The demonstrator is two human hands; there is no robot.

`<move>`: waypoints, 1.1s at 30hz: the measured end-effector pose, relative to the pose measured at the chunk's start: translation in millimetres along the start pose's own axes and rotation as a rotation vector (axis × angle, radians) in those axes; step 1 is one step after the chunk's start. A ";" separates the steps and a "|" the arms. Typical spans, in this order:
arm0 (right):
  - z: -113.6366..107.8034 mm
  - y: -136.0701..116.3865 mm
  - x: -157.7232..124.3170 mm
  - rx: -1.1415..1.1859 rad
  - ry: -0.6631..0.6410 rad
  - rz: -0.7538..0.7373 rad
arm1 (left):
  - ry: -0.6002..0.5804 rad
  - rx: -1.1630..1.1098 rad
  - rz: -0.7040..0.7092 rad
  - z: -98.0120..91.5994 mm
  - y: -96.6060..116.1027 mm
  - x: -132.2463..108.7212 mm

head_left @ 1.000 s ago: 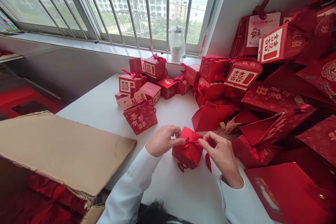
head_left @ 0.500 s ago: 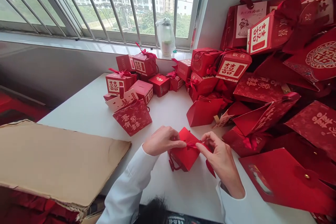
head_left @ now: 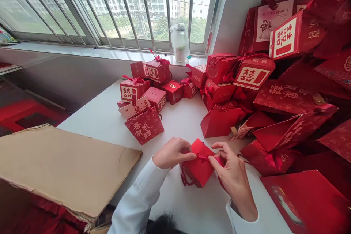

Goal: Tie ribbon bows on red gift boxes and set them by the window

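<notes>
A small red gift box (head_left: 199,172) stands on the white table in front of me, with a cord handle hanging down its left side. Across its top runs a red ribbon (head_left: 203,157), gathered at the middle. My left hand (head_left: 174,153) pinches the ribbon from the left, thumb and fingertips together. From the right, my right hand (head_left: 230,166) pinches it between thumb and index finger, its other fingers curled with part of the ribbon by them. The ribbon's lower right end is mostly hidden behind my right hand.
Finished-looking red boxes with bows (head_left: 157,69) stand at the table's back. A red bag with gold lettering (head_left: 145,126) is left of centre. Piled red boxes and bags (head_left: 290,131) fill the right. An open cardboard carton (head_left: 68,164) sits at left; a jar (head_left: 180,44) stands on the windowsill.
The view has turned slightly left, so everything sits further right in it. Both hands stay on the ribbon, with only small finger shifts.
</notes>
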State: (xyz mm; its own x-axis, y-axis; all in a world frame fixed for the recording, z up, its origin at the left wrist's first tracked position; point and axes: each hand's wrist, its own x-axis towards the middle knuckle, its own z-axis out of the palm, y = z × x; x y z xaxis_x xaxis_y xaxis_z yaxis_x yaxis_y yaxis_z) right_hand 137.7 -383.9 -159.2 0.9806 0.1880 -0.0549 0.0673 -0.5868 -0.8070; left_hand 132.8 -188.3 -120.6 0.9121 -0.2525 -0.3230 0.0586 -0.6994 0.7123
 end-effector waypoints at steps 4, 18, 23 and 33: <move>-3.2 -1.8 -0.5 -0.017 0.045 -0.023 | -0.012 -0.039 0.012 2.2 0.2 -1.9; -11.9 6.5 0.2 0.039 0.055 -0.001 | -0.202 -0.242 0.101 -2.2 -7.3 0.1; -14.0 7.8 0.8 0.080 0.057 0.000 | -0.315 -0.302 0.132 -9.2 -12.2 7.4; -14.1 5.5 6.1 0.051 0.012 0.022 | -0.197 -0.165 0.505 -10.4 -12.6 25.8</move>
State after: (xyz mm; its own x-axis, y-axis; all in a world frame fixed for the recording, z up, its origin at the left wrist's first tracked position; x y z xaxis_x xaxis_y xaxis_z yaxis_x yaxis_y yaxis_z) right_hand 146.7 -397.1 -155.7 0.9840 0.1654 -0.0661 0.0363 -0.5495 -0.8347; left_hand 159.8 -179.0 -131.4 0.7513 -0.6597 -0.0156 -0.2886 -0.3497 0.8913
